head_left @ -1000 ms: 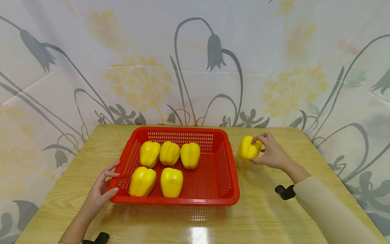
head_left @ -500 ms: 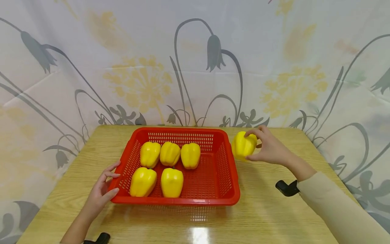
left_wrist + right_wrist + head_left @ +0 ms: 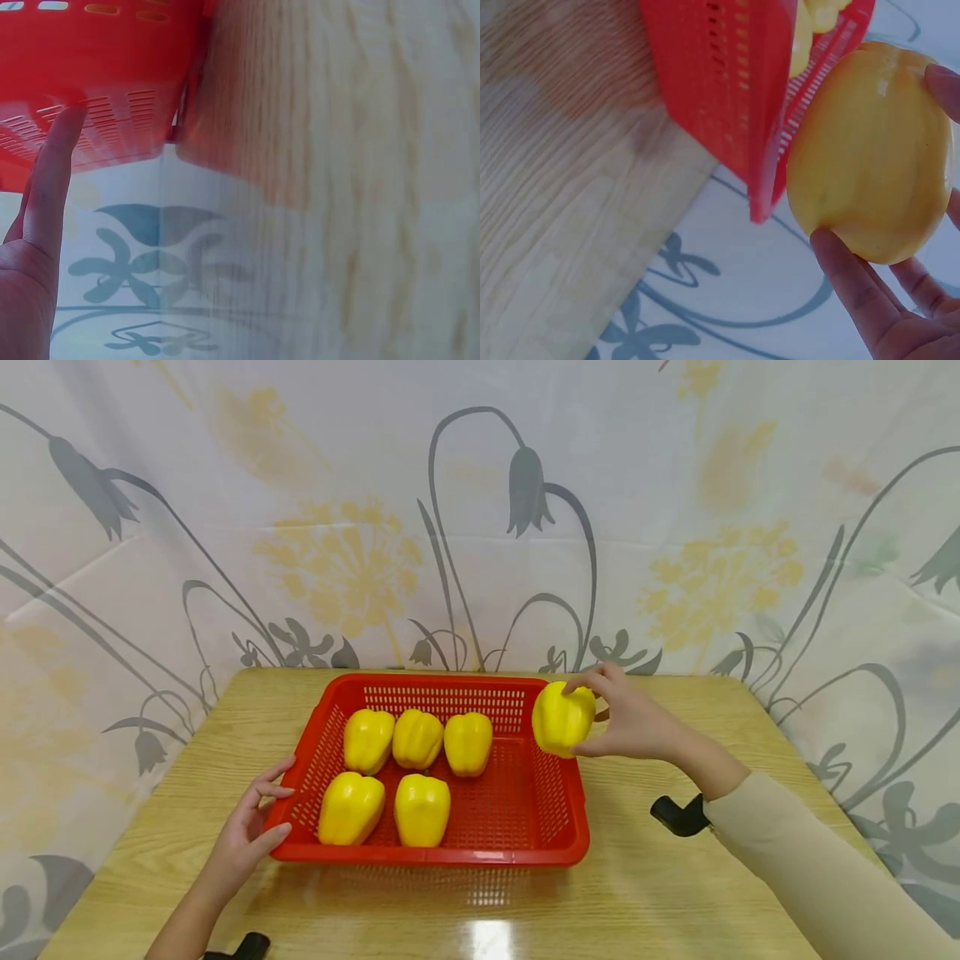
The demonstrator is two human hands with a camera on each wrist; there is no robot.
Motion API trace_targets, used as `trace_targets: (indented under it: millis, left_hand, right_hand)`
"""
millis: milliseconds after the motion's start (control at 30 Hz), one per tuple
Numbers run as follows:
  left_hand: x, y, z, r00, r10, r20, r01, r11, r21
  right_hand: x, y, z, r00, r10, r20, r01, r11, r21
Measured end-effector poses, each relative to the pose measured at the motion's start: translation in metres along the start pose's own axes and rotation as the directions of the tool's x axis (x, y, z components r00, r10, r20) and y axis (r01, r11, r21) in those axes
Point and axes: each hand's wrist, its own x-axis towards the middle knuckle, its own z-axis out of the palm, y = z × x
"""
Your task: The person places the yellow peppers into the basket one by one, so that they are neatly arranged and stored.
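My right hand holds a yellow bell pepper between thumb and fingers. In the head view the pepper overlaps the back right corner of a red plastic basket. The right wrist view shows the same bell pepper upright beside the basket's red rim, with fingertips at its base and upper side. On the left, the fingers and thumb of my left hand rest against the basket's left side. One fairly straight finger touches the slotted outer wall in the left wrist view.
Inside the basket lie several more yellow bell peppers: a back row with one pepper at its right end, and two in front, including a pepper. The wooden table ends at a flower-patterned cloth behind it.
My right hand has carried the bell pepper leftward and slightly up, from beside the basket to over its right rim. My left hand and the basket stay in place.
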Motion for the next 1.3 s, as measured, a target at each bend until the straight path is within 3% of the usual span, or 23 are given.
trace_targets:
  millis: [267,500,700,967,1300]
  left_hand:
    - [0.0,-0.001,0.0,1.0,-0.003,0.005,0.003,1.0,-0.011]
    - [0.001,0.0,0.0,1.0,0.005,0.017,-0.004,0.999,-0.035]
    - [0.001,0.002,0.0,1.0,-0.01,0.022,0.011,0.999,-0.039]
    - [0.001,0.001,0.0,1.0,-0.025,0.015,0.025,0.999,-0.027]
    - [0.0,0.0,-0.001,1.0,-0.021,0.01,0.021,1.0,-0.018]
  right_hand:
    - [0.014,-0.018,0.012,0.999,-0.025,0.044,0.025,1.0,-0.016]
    - [0.027,-0.031,0.025,0.995,-0.068,0.079,0.075,0.993,-0.091]
    - [0.036,-0.039,0.038,0.983,-0.046,0.178,0.061,0.995,-0.083]
    - [0.05,-0.051,0.061,0.937,0.015,0.349,0.018,0.995,-0.093]
    - [0.062,-0.055,0.096,0.859,0.096,0.503,-0.019,0.988,-0.156]
